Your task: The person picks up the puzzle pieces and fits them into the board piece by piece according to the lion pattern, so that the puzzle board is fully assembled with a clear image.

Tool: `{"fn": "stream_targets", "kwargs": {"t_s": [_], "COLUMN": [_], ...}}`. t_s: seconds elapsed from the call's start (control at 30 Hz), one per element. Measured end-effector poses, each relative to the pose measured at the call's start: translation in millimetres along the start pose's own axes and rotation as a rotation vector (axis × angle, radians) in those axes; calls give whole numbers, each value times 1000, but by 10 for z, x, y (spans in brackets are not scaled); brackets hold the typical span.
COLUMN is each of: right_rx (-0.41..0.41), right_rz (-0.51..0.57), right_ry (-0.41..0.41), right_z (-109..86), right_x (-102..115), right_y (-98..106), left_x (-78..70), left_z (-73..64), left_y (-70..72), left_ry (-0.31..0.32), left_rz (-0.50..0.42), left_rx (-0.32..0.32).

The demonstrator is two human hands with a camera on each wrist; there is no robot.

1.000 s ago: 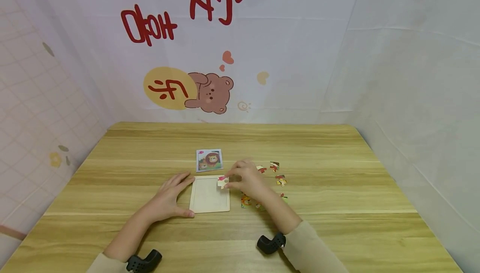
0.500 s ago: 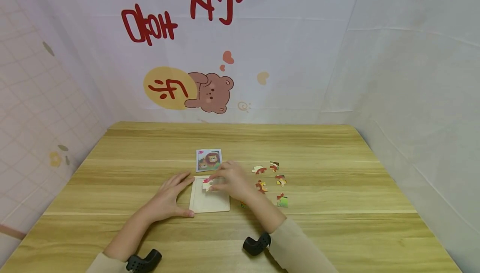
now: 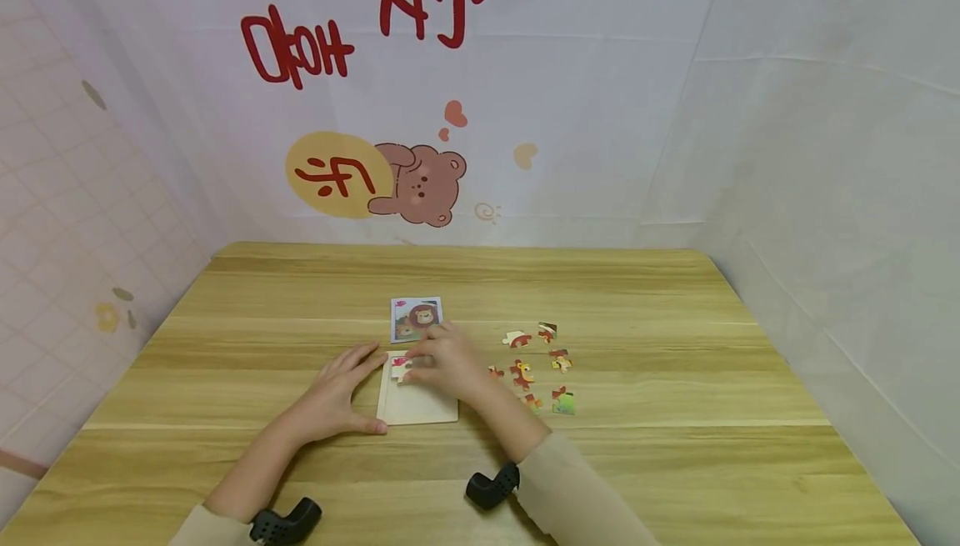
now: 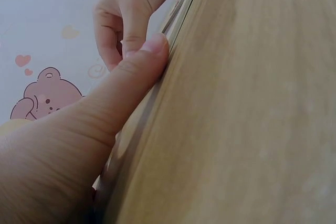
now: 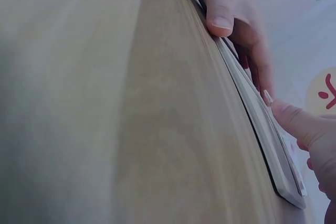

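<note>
A shallow pale puzzle tray (image 3: 420, 410) lies on the wooden table. My left hand (image 3: 336, 403) rests against its left side, fingertips at the upper corner and thumb at the lower one, the fingers fairly straight. Between thumb and fingers my right hand (image 3: 452, 364) pinches a white puzzle piece (image 3: 398, 368) with a pink print, over the tray's upper left corner. From the right wrist, the piece (image 5: 268, 98) appears tilted at the thumb tip, close over the tray (image 5: 262, 135). The left thumb (image 4: 128, 85) lies along the tray's edge.
Several loose puzzle pieces (image 3: 522, 374) are spread right of the tray, some partly hidden by the right arm. A lion picture card (image 3: 414, 318) lies behind the tray. A printed white cloth (image 3: 570, 112) hangs behind the table.
My right hand has carried the white puzzle piece leftward across the tray, from its upper right side to its upper left corner. The left hand and the tray have stayed in place.
</note>
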State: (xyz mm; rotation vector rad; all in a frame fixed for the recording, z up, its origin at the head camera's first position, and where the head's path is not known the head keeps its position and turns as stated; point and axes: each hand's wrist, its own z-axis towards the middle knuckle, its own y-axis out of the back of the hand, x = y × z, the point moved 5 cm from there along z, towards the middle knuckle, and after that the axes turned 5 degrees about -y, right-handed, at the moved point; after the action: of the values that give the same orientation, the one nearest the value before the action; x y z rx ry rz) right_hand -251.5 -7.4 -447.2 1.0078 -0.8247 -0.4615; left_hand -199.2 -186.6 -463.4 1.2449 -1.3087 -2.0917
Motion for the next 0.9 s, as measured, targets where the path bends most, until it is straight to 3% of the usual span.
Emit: {"fn": "stream_targets", "kwargs": {"t_s": [0.53,0.9], "right_rx": [-16,-79], "right_rz": [-93,-57], "right_ry": [-32,-35], "right_z": [30,-11], "right_x": [28,45], "right_y": [-81,-57], "left_x": [-12,4], "left_z": [10,10], "left_y": [6,-5], "left_ry": [9,7], "left_rz": [-8,10], "left_rx": [-1,-1]}}
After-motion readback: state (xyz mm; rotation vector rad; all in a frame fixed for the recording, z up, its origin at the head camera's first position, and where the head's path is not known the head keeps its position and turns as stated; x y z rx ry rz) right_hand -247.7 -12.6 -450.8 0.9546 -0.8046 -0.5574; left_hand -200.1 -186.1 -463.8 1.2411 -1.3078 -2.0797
